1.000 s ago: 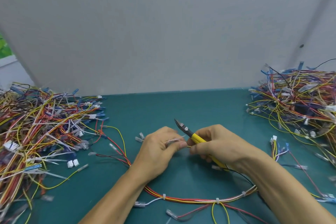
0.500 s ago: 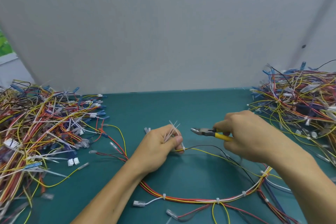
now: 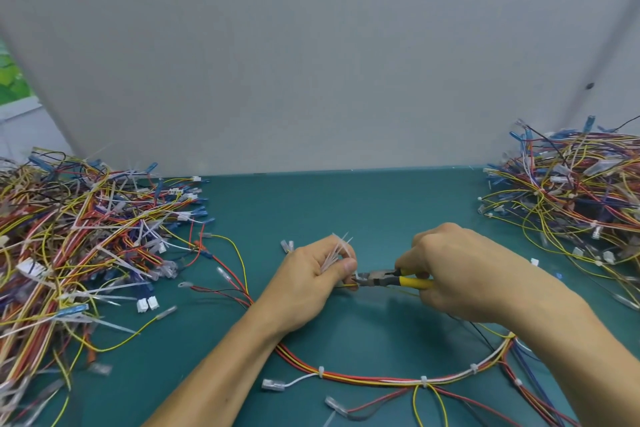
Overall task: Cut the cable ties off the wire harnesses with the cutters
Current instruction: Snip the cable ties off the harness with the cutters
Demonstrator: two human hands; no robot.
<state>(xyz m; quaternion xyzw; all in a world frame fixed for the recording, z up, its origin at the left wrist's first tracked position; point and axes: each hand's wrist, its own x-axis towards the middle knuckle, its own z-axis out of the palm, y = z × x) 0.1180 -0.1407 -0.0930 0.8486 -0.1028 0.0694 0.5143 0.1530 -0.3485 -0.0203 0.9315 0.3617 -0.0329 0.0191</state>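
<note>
1. Grey panel [image 3: 311,62]: upright backdrop along the far edge of the surface.

2. Surface [image 3: 346,204]: teal, flat, and carries every item below.

3. Left pile [image 3: 86,236]: tangled wire harnesses in red, yellow, blue and white. Many long white tie tails and white connectors show in it. It lies at the far left and spreads toward the near edge.

4. Right pile [image 3: 571,191]: tangled wire harnesses, mostly yellow, red and blue. It lies at the far right, well apart from the left pile.

5. Wire harness [image 3: 374,378]: red, yellow and white strands laid in a loop on the near middle of the surface. It runs under both forearms.

6. Right hand [image 3: 460,270]: right of centre, knuckles up, fingers wrapped round the yellow handles of the cutters.

7. Left hand [image 3: 311,274]: centre, fingers curled round the loose cable ties. The thumb tip pinches a yellow wire [image 3: 349,285] of the harness.

8. Cutters [image 3: 384,279]: between the two hands, lying level. The dark metal head points left, its tip at the pinched wire just beside the left thumb. Whether the blades are apart cannot be told.

9. Loose cable ties [image 3: 334,250]: a white bunch held in the left hand, ends fanning up past the thumb.

10. Fitted cable ties [image 3: 423,381]: small and white, spaced along the near run of the harness.
</note>
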